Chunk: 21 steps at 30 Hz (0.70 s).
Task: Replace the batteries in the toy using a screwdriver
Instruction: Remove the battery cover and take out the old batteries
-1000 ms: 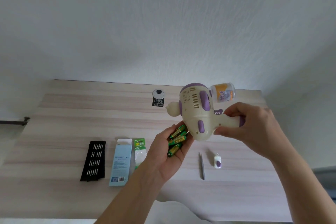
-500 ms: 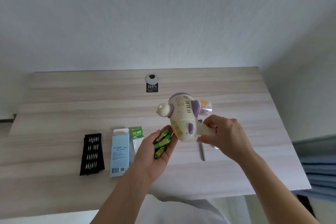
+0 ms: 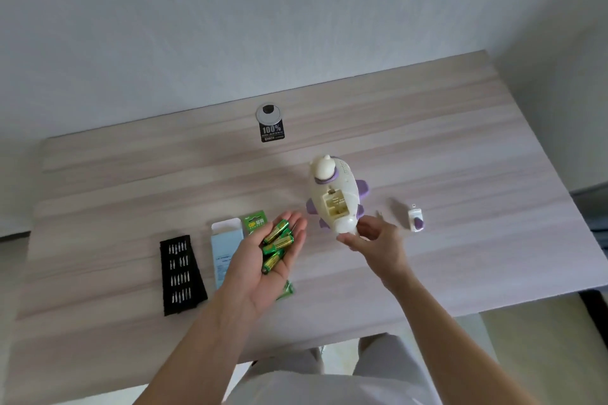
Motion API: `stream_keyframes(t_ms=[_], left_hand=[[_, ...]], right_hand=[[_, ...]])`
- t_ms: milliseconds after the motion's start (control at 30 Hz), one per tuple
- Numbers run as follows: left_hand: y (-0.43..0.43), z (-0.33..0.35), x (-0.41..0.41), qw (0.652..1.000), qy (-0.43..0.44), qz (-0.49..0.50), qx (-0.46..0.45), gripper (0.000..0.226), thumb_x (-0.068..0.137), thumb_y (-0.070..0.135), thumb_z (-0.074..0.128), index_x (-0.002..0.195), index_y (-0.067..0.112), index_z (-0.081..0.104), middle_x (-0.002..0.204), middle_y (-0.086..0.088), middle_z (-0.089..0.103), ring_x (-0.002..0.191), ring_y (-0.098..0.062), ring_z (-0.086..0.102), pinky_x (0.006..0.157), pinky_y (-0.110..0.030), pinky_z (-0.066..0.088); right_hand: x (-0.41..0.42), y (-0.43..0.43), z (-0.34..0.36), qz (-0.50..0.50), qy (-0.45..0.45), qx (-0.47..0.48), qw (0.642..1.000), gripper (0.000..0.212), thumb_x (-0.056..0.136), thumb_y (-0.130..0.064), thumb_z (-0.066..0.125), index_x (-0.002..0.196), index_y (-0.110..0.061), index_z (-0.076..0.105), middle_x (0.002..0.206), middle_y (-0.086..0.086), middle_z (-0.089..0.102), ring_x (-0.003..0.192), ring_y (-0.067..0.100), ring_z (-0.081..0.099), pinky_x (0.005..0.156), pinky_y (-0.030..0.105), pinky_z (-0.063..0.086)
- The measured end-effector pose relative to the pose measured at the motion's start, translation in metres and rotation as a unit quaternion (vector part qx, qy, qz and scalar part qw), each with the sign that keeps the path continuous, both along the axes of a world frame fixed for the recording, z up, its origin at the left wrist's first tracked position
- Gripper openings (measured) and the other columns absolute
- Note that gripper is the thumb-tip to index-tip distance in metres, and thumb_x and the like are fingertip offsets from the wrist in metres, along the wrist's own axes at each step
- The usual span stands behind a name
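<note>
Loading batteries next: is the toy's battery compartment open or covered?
Open: the compartment on the toy faces up uncovered, its inner slots visible.

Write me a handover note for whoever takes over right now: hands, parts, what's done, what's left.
Left hand: palm up, fingers relaxed, green batteries lying loose in it.
Right hand: pinches the handle end of the toy. The toy's battery compartment is open, faces up and looks empty.
On the table: battery cover, bit set, battery pack.
Done: cover off.
Left: fit fresh batteries, then refit and screw down the cover. I cannot tell whether the held batteries are old or new.
</note>
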<state>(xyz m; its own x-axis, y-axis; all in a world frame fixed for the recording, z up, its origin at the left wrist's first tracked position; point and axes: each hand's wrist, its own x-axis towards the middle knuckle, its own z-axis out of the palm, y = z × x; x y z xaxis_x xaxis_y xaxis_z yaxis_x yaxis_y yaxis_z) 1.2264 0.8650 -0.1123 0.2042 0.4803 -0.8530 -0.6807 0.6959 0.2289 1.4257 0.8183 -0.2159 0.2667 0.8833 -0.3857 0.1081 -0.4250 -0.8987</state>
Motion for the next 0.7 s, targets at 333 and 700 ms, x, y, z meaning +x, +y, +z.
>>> stream_keyframes(t_ms=[333,700], left_hand=[[-0.02,-0.007,-0.011,0.999,-0.033,-0.024,0.0,0.054,0.071,0.003,0.079,0.122,-0.007,0.066,0.125,-0.019,0.068,0.114,-0.033,0.068,0.093,-0.044,0.056],[-0.031,-0.001,-0.007,0.999,-0.026,-0.048,-0.007,0.038,0.092,0.009,0.052,0.126,-0.005,0.062,0.126,-0.02,0.068,0.114,-0.033,0.068,0.093,-0.042,0.055]], right_hand=[[-0.004,-0.002,-0.033,-0.051,-0.01,0.055,0.997,0.038,0.076,-0.028,0.08,0.077,0.005,0.06,0.065,0.02,0.043,0.066,0.014,0.035,0.061,0.03,0.033],[-0.007,-0.012,-0.044,-0.095,-0.053,-0.025,0.994,0.027,0.067,-0.047,0.085,0.069,-0.029,0.064,0.059,-0.011,0.06,0.058,0.004,0.047,0.053,0.02,0.038]])
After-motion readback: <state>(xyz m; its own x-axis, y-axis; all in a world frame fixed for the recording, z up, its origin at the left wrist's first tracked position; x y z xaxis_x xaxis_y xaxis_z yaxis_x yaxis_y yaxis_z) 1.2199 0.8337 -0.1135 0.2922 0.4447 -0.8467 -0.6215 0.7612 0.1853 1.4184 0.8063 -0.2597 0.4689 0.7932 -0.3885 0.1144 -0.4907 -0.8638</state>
